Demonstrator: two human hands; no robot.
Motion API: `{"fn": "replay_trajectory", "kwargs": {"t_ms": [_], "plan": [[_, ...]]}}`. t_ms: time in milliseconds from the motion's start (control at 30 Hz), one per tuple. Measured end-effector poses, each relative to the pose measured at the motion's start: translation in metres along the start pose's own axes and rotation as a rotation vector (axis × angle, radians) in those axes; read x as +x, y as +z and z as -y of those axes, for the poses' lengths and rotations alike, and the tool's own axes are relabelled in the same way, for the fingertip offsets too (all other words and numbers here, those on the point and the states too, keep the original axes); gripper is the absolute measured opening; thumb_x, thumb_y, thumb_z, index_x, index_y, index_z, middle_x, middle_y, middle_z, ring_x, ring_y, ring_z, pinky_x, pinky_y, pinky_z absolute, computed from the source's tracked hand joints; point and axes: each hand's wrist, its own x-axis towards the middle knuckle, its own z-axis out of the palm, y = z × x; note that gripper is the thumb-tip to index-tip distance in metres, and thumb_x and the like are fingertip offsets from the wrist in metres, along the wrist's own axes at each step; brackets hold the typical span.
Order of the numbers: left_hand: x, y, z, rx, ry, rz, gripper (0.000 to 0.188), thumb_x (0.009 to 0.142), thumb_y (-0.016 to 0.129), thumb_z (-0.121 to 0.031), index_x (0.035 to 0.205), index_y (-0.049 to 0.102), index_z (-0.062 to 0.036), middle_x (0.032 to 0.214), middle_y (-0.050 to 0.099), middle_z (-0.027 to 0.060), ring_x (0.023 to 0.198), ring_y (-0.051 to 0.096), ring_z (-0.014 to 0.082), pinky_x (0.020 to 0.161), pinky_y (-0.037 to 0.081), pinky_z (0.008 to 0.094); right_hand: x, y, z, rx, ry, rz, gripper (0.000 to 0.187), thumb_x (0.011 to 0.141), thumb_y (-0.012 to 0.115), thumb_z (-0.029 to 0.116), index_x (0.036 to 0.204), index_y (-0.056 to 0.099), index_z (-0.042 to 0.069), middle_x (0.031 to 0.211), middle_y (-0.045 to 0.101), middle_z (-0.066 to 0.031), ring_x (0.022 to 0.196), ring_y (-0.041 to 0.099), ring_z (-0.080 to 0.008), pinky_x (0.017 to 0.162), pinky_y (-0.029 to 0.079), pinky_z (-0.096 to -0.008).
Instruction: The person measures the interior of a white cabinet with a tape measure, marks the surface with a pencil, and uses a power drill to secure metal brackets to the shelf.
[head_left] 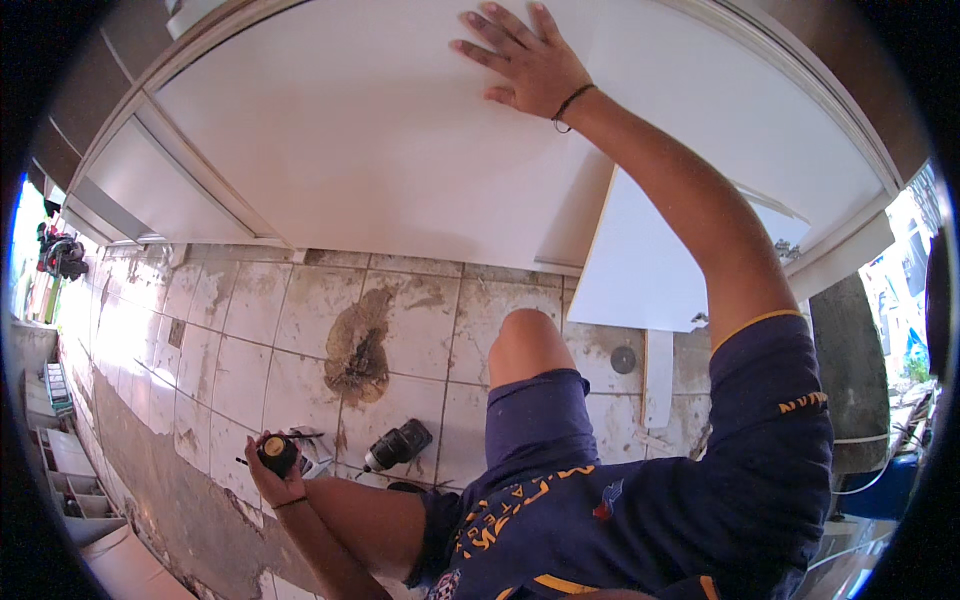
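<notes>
Right hand [525, 60] flat, fingers spread on white panel [380, 130], long axis left-right. Left hand [278, 470] fingers gripping black tape measure [277, 452], face up.

Navy tee [640, 510] with yellow sleeve trim and yellow print, matching navy shorts [535, 420], thin dark cord bracelet [570, 103] on each wrist.

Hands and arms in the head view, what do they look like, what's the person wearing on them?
Both forearms are bare. The right hand has a thin dark cord bracelet at the wrist; higher up, a short navy sleeve with a yellow-orange edge and yellow lettering covers the upper arm. The left hand also has a thin dark band at its wrist. No gloves.
</notes>
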Motion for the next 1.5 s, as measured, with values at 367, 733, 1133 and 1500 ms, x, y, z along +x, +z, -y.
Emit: {"fn": "replay_trajectory", "kwargs": {"t_ms": [367,733,1133,1500], "plan": [[0.007,0.014,-0.005,0.085,0.01,-0.05,0.03,0.086,0.06,-0.037,0.094,0.056,-0.0081,0.091,0.059,0.0056,0.086,0.06,0.0214,0.066,0.053,0.0399,-0.122,-0.005,-0.033,0.262,0.136,0.216,0.043,0.081,0.062,0.033,0.119,0.054,0.013,0.131,0.046,-0.0083,0.124,0.04,-0.0268,0.1,0.033,-0.0451],[0.012,0.113,0.01,0.465,0.182,0.288,0.018,0.087,0.059,-0.022,0.1,0.057,-0.0089,0.08,0.056,0.002,0.07,0.058,0.0148,0.053,0.051,0.0312,-0.263,-0.064,-0.054,0.119,0.762,0.378,0.064,0.071,0.07,0.048,0.119,0.054,0.009,0.121,0.051,-0.0114,0.113,0.046,-0.0314,0.098,0.037,-0.0442],[-0.005,0.427,0.005,0.773,0.627,0.878,0.088,0.079,0.061,-0.011,0.147,0.006,-0.0085,0.08,0.056,0.0015,0.075,0.052,0.008,0.071,0.045,0.0218,-0.283,-0.092,-0.021,-0.11,0.84,0.467,0.081,0.065,0.068,0.06,0.126,0.048,0.01,0.124,0.047,-0.012,0.117,0.041,-0.0342,0.099,0.03,-0.0489],[-0.021,0.521,0.031,1.065,0.868,0.766,0.105,0.074,0.058,-0.019,0.14,-0.023,-0.0102,0.072,0.061,0.0189,0.068,0.062,0.0327,0.067,0.05,0.0394,-0.292,-0.114,0.011,-0.065,0.85,0.446,0.085,0.065,0.069,0.057,0.128,0.045,0.005,0.129,0.046,-0.015,0.124,0.036,-0.0331,0.101,0.027,-0.0495]]}}
